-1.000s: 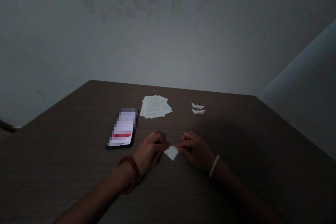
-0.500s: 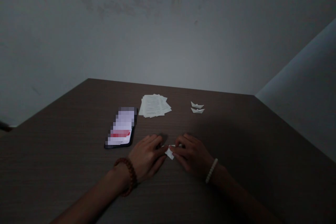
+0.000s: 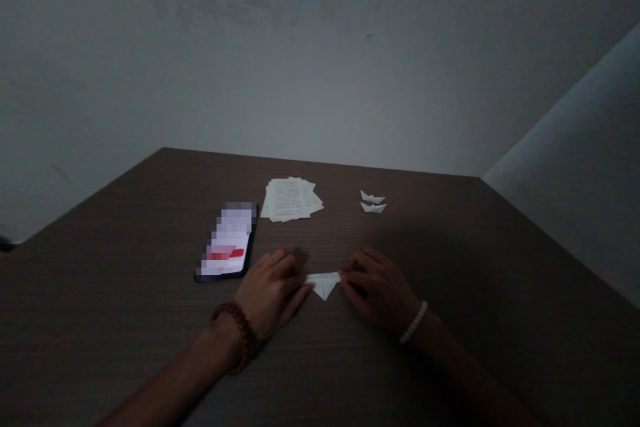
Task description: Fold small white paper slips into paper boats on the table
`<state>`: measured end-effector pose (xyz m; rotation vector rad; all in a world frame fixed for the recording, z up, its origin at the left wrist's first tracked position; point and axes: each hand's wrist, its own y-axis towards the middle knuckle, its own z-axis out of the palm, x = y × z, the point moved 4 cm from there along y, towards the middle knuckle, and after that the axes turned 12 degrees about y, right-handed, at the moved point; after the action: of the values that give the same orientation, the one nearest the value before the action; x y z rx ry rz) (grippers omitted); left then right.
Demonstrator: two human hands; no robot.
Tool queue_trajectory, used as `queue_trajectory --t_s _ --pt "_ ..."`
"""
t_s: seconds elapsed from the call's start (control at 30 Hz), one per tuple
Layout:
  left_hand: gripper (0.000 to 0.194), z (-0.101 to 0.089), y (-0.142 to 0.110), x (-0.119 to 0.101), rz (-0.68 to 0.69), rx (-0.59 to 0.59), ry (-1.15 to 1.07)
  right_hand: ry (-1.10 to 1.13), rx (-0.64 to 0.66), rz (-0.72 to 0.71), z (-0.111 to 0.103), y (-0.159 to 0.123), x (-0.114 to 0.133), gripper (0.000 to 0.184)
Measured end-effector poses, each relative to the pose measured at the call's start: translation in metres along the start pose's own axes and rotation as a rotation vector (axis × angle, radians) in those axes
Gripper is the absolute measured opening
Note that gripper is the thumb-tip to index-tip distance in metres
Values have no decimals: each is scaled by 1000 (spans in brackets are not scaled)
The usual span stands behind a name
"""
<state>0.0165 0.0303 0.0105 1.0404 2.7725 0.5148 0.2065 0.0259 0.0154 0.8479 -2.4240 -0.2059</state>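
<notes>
L hand (image 3: 273,288) & R hand (image 3: 377,288) pinch opp. ends of a folded paper (image 3: 325,285) betw. them at the desk (image 3: 325,373), fingers closed on it (2 paper boats (image 3: 373,208) sit beyond, R of paper stack (image 3: 289,200)); phone (image 3: 229,240) nr L hand.

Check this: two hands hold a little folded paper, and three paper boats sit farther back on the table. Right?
Not three: the head view shows two paper boats farther back on the table. The left hand and right hand do hold the folded paper.
</notes>
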Motion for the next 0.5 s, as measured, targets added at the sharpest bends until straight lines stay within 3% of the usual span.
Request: queue_trajectory --t_s 0.23,0.5 --pt "21 7 2 6 -98 -27 -99 29 -60 49 9 8 -3 9" --pt "12 12 4 9 -220 43 -222 98 -73 93 12 10 -2 6"
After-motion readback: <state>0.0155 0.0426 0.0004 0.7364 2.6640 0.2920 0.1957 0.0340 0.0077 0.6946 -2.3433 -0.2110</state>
